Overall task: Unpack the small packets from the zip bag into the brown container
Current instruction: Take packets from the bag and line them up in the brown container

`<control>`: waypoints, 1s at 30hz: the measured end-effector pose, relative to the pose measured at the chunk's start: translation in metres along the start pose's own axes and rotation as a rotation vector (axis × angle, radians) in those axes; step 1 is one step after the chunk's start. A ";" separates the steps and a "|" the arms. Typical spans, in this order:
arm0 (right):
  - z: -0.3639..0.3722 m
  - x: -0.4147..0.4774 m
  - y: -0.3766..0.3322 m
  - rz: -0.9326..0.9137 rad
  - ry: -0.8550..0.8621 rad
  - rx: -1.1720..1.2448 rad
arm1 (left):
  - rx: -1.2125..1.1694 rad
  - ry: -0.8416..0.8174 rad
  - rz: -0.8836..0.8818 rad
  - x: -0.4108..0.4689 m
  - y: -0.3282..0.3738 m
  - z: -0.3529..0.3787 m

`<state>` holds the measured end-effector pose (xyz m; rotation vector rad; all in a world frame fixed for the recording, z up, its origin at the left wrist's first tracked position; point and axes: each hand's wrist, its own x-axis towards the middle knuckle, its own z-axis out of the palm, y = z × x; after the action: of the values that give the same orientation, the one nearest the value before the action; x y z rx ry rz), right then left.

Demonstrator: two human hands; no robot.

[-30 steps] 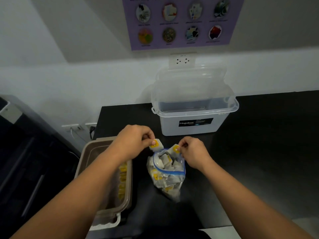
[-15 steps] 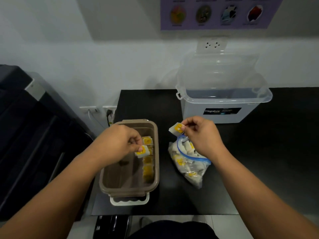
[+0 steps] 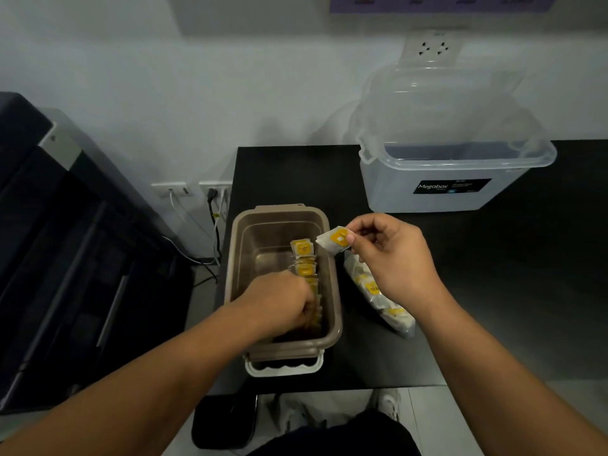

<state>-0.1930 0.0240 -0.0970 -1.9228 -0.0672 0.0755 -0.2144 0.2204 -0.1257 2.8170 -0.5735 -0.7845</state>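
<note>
Small packets [image 3: 303, 251] lined the brown container [image 3: 279, 212] at the worktop's [image 3: 296, 172] front-left corner; left hand [image 3: 283, 301] curled among them, grip unclear; right hand [image 3: 394, 258] pinched another packet [image 3: 335, 240]

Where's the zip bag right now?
In the head view, the zip bag lies on the black table, just right of the brown container, partly hidden beneath the right hand.

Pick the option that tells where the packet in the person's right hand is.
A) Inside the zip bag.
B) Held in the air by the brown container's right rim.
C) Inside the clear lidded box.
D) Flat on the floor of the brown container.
B: the right hand pinches the packet up in the air at the right rim of the brown container, outside the zip bag.
</note>
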 end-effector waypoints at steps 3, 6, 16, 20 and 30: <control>0.002 -0.004 -0.001 -0.008 0.013 0.009 | 0.072 0.007 -0.044 0.007 0.008 0.001; 0.003 -0.005 0.000 0.004 0.024 0.013 | 0.100 0.006 -0.071 0.011 0.010 0.002; 0.001 -0.005 -0.002 0.012 -0.077 -0.076 | -0.073 0.021 -0.063 0.011 -0.003 -0.005; 0.003 -0.004 -0.006 -0.039 -0.150 -0.136 | -0.386 0.174 -0.036 -0.013 -0.020 -0.037; 0.018 -0.004 -0.005 -0.123 -0.343 -0.242 | -0.265 0.248 -0.046 -0.028 -0.024 -0.033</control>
<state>-0.1990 0.0420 -0.0988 -2.1243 -0.4410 0.3264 -0.2116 0.2553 -0.0905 2.6331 -0.3383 -0.4672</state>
